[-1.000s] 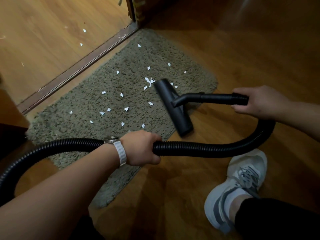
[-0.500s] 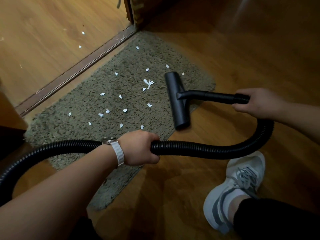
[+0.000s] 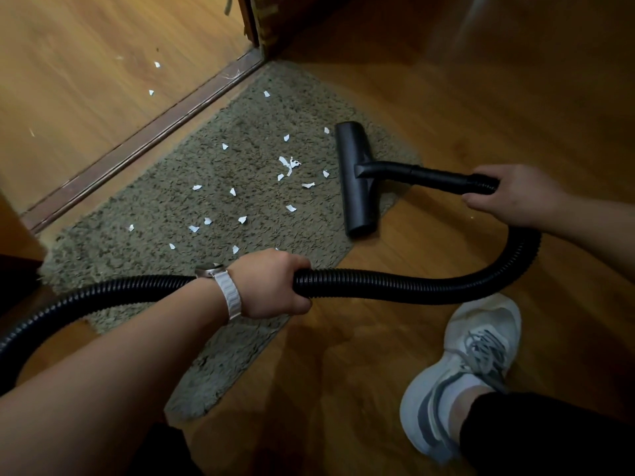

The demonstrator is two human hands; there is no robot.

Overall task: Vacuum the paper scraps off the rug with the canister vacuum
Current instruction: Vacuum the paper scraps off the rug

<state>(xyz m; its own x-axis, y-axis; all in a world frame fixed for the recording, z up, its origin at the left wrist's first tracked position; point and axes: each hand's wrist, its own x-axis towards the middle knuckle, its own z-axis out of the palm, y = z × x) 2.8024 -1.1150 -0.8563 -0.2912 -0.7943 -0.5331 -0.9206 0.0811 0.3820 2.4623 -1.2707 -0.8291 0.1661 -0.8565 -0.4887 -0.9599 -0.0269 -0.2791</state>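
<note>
A grey-brown shaggy rug (image 3: 144, 235) lies on the wooden floor, with several white paper scraps (image 3: 288, 164) scattered over its middle. The black floor nozzle (image 3: 355, 180) rests on the rug's right edge, its near end over the floor. My right hand (image 3: 512, 195) grips the black wand (image 3: 422, 173) where it meets the ribbed hose (image 3: 412, 285). My left hand (image 3: 275, 285) grips the hose further back, a white-strapped watch on its wrist. The canister is out of view.
A brown door threshold strip (image 3: 137, 139) runs diagonally along the rug's far side, with two scraps (image 3: 157, 64) on the lighter floor beyond. A dark door frame (image 3: 261, 22) stands at the top. My white sneaker (image 3: 460, 376) is on the floor at lower right.
The nozzle has turned and slid toward the rug's right edge, away from the scraps. Scraps that it covered now show beside it. Both hands keep their grips.
</note>
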